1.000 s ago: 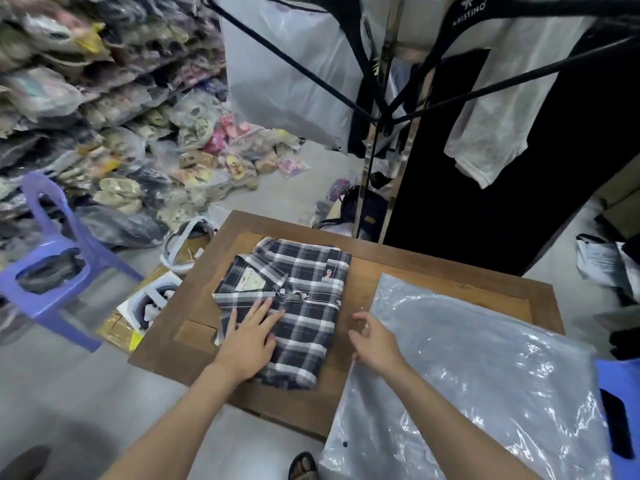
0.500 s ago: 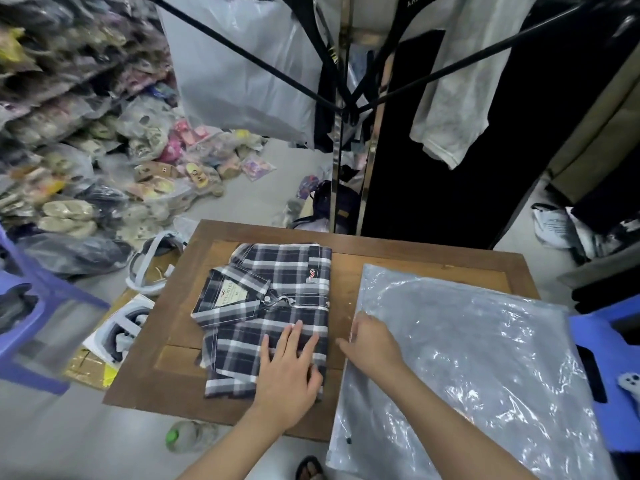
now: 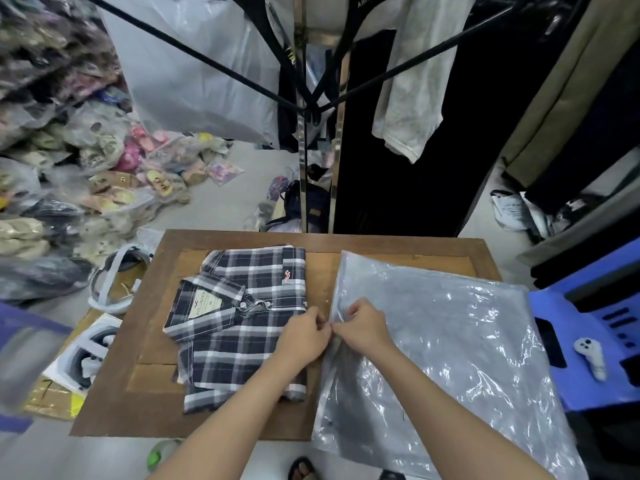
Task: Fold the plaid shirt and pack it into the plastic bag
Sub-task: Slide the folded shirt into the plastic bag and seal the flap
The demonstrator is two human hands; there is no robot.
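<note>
My left forearm crosses the near right part of the shirt (image 3: 239,320) and hides it. The near right corner of the counter (image 3: 242,237) lies under the bag (image 3: 443,341), whose near end hangs past the near edge; whether anything is inside the bag I cannot tell, the plastic glares. Left margin of the view is blurred.

Both hands meet at the bag's left edge, about midway along the counter's depth. Left hand (image 3: 304,337): fingers curled, tips pinched at that edge, knuckles over the shirt's right edge. Right hand (image 3: 367,327): fingers curled too, pinching the same edge of plastic just beside the left. The two hands touch or nearly touch at the fingertips; I cannot make out how much film each one has.

Shirt lies folded flat on the counter's left half, collar and label facing up toward the left edge, its right edge close beside the bag. Bag lies flat over the right half.

On the blue chair (image 3: 595,327) past the right edge, a small grey controller (image 3: 590,356).
</note>
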